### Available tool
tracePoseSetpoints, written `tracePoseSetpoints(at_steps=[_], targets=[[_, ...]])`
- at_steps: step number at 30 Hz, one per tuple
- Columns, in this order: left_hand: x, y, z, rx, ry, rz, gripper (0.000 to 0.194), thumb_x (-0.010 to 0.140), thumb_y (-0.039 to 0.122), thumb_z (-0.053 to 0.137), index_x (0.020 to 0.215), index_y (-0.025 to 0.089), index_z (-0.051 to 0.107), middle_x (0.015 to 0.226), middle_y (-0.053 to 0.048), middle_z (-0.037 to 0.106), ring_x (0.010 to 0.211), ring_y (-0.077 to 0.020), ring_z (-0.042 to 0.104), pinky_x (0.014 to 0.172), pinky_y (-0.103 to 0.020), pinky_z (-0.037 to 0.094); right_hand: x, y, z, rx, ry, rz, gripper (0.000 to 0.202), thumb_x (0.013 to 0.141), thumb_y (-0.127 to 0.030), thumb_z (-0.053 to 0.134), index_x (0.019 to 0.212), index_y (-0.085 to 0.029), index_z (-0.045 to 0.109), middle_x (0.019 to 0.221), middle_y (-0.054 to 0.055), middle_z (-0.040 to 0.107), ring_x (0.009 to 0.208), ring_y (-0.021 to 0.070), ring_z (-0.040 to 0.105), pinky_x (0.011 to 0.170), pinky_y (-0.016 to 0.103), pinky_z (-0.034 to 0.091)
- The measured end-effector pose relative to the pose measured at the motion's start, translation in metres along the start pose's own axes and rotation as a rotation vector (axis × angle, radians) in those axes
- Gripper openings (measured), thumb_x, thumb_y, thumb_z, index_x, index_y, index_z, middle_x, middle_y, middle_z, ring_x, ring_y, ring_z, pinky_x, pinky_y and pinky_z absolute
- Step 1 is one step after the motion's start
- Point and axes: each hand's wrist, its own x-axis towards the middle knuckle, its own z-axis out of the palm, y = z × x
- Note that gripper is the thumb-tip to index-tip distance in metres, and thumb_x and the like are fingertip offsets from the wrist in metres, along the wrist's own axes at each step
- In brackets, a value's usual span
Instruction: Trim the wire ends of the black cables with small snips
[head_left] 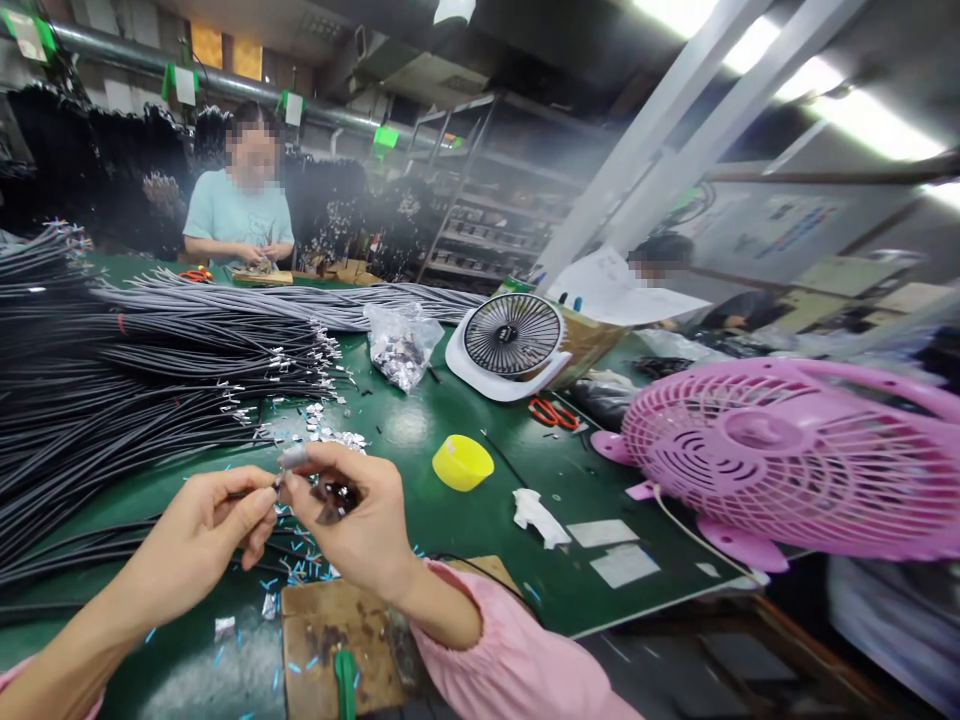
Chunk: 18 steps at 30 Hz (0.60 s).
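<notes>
Left hand [196, 540] and right hand [369, 520] pinch a small dark piece [278, 486] between fingertips, likely for control, right palm cupping shiny bits [342, 497], presumably for quick access.

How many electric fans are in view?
2. A round white fan with a dark grille stands beyond the round yellow object; a larger pink plastic fan stands at the right. Others may be hidden in the background.
</notes>
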Motion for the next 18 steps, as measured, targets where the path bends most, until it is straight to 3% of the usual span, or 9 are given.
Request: tracePoseSetpoints(at_steps=[2, 5, 9, 12, 15, 18], targets=[[-0.001, -0.006, 0.004, 0.09, 0.109, 0.047, 0.042, 0.081, 0.059, 0.064, 0.066, 0.02, 0.064, 0.046, 0.004, 0.052, 0.037, -0.0107, 0.046, 0.037, -0.023, 0.039, 0.0, 0.001, 0.003, -0.004, 0.011, 0.04, 0.013, 0.076, -0.022, 0.068, 0.084, -0.022, 0.079, 0.065, 0.0, 0.072, 0.049, 0.0124, 0.059, 0.043, 0.021, 0.043], [-0.003, -0.015, 0.009, 0.257, 0.289, 0.15, 0.034, 0.086, 0.049, 0.057, 0.07, 0.02, 0.065, 0.045, 0.003, 0.056, 0.033, -0.0116, 0.048, 0.033, -0.023, 0.039, 0.0, 0.002, 0.005, -0.044, 0.035, -0.004, 0.019, 0.073, -0.02, 0.068, 0.088, -0.022, 0.081, 0.069, 0.001, 0.074, 0.054, 0.0142, 0.061, 0.05, 0.024, 0.048], [-0.005, -0.021, 0.015, 0.435, 0.469, 0.292, 0.018, 0.084, 0.03, 0.056, 0.07, 0.022, 0.063, 0.059, 0.002, 0.062, 0.047, -0.0121, 0.056, 0.043, -0.021, 0.044, -0.001, 0.004, 0.006, -0.106, 0.013, -0.083, 0.028, 0.071, -0.016, 0.066, 0.092, -0.022, 0.083, 0.075, 0.004, 0.077, 0.063, 0.0184, 0.067, 0.062, 0.03, 0.057], [-0.004, -0.023, 0.016, 0.578, 0.485, 0.446, 0.019, 0.08, 0.02, 0.052, 0.066, 0.024, 0.063, 0.058, 0.004, 0.053, 0.047, -0.0113, 0.05, 0.045, -0.022, 0.038, -0.001, 0.003, 0.004, -0.108, -0.018, -0.031, 0.031, 0.069, -0.012, 0.065, 0.091, -0.024, 0.083, 0.076, 0.004, 0.077, 0.065, 0.0187, 0.067, 0.062, 0.03, 0.057], [-0.004, -0.028, 0.017, 0.666, 0.443, 0.553, 0.03, 0.085, 0.014, 0.046, 0.061, 0.024, 0.061, 0.054, 0.004, 0.048, 0.043, -0.0108, 0.044, 0.044, -0.023, 0.033, 0.007, 0.004, 0.001, 0.016, -0.03, 0.178, 0.031, 0.066, -0.012, 0.066, 0.089, -0.021, 0.083, 0.066, -0.001, 0.07, 0.055, 0.014, 0.059, 0.052, 0.025, 0.049], [-0.004, -0.032, 0.014, 0.69, 0.363, 0.617, 0.035, 0.089, 0.014, 0.047, 0.06, 0.024, 0.063, 0.052, 0.004, 0.05, 0.042, -0.0098, 0.046, 0.043, -0.021, 0.035, 0.02, 0.007, -0.004, 0.141, 0.044, 0.379, 0.029, 0.063, -0.009, 0.065, 0.085, -0.017, 0.082, 0.056, -0.005, 0.058, 0.049, 0.0089, 0.047, 0.048, 0.021, 0.039]])
